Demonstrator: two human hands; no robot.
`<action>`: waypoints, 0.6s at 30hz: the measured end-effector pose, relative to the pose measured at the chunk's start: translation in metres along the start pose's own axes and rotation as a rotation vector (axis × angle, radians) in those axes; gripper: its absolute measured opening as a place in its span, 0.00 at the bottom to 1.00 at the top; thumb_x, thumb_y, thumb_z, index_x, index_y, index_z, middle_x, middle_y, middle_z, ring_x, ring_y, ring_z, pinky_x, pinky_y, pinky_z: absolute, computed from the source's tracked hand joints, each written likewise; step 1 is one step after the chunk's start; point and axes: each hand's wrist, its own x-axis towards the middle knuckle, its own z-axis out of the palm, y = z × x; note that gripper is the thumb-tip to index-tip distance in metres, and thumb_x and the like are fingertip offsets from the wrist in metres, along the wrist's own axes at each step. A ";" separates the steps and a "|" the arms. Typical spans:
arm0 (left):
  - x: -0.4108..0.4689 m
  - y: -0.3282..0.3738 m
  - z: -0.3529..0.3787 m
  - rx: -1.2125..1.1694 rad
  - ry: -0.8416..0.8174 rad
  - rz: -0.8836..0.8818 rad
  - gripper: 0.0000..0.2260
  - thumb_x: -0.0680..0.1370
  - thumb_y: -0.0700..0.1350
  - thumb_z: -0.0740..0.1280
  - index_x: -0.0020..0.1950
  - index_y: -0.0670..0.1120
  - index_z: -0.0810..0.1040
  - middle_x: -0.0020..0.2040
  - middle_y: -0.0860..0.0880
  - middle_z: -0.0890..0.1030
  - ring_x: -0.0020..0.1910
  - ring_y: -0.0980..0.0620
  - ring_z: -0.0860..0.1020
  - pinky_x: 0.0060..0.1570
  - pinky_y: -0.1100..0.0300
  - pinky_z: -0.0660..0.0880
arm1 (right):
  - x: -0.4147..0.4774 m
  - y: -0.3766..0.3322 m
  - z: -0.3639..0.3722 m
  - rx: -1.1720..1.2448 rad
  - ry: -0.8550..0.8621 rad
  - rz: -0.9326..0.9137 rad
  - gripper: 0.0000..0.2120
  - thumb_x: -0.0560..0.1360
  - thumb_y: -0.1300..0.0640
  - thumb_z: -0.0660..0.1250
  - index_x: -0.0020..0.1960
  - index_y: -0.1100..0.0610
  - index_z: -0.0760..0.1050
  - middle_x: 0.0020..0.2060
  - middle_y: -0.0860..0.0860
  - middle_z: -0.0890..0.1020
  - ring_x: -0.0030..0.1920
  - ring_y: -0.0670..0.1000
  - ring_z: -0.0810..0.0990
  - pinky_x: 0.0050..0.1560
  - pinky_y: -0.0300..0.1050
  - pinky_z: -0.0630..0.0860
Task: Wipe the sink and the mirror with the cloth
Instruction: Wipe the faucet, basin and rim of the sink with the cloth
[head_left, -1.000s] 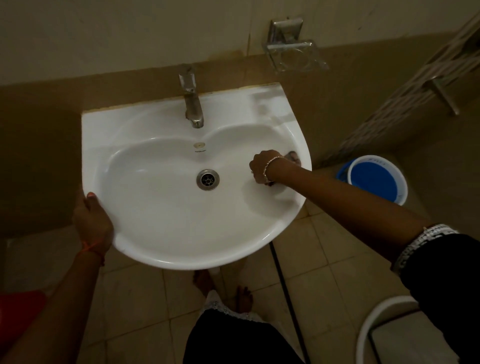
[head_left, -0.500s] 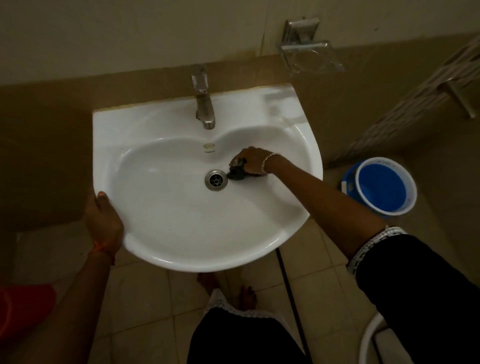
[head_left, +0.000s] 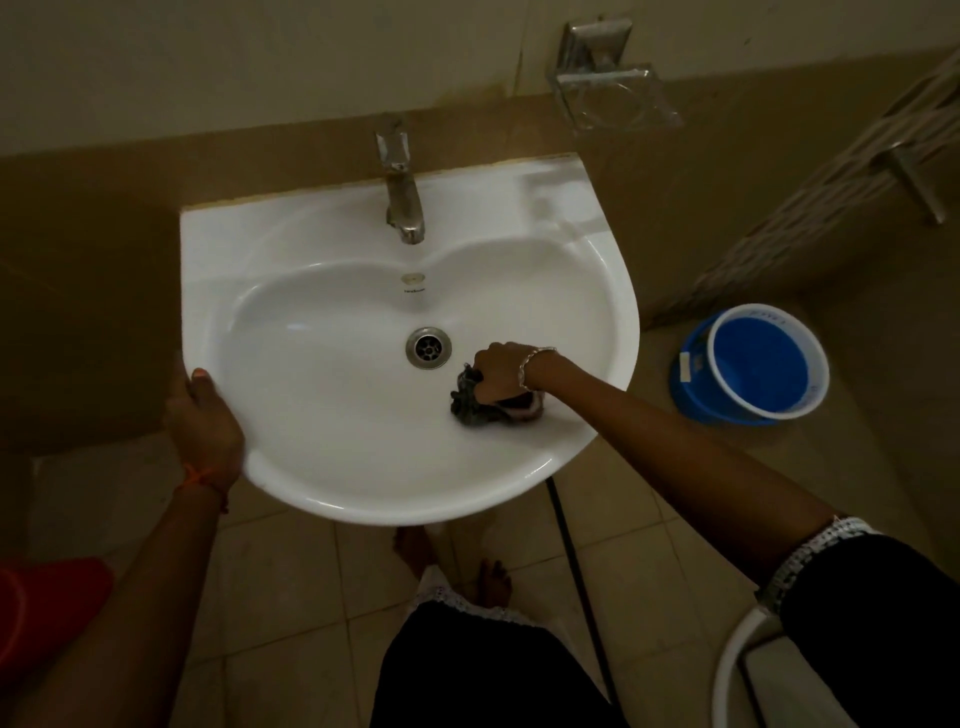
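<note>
Cloth sticks out left from under the right hand, grip clenched on it; left hand clasps the sink rim.

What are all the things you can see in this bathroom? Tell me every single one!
sink: 1, white, on the wall, middle
tap: 1, silver, at the back of the sink
drain: 1, silver, bottom of the basin
cloth: 1, dark grey, in the basin right of the drain
soap dish: 1, clear and metal, on the wall upper right
bucket: 1, blue with white rim, on the floor right of the sink
pipe: 1, black, below the sink
red thing: 1, red, lower left, unclear
feet: 2, bare, on the tiles
left hand: 1, holds the sink's front left rim
right hand: 1, grips the cloth
</note>
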 end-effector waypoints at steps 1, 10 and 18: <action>0.001 -0.001 0.000 0.003 0.001 -0.012 0.20 0.80 0.45 0.52 0.65 0.34 0.69 0.63 0.33 0.74 0.62 0.37 0.72 0.64 0.48 0.66 | -0.004 -0.004 0.002 -0.003 -0.032 -0.016 0.07 0.74 0.56 0.61 0.42 0.60 0.68 0.35 0.52 0.71 0.42 0.55 0.71 0.29 0.38 0.62; -0.003 0.007 0.001 0.034 0.031 -0.031 0.17 0.81 0.41 0.52 0.68 0.36 0.68 0.66 0.35 0.71 0.65 0.40 0.70 0.64 0.60 0.62 | -0.062 -0.093 0.046 0.369 0.168 -0.626 0.18 0.72 0.61 0.66 0.62 0.57 0.75 0.59 0.58 0.80 0.57 0.57 0.78 0.56 0.47 0.73; 0.003 -0.003 0.001 0.028 0.019 -0.003 0.18 0.80 0.42 0.52 0.66 0.35 0.70 0.64 0.33 0.73 0.63 0.39 0.71 0.64 0.54 0.65 | -0.068 -0.085 0.178 -0.482 0.805 -0.728 0.14 0.79 0.55 0.55 0.55 0.52 0.79 0.69 0.53 0.70 0.71 0.56 0.65 0.64 0.69 0.63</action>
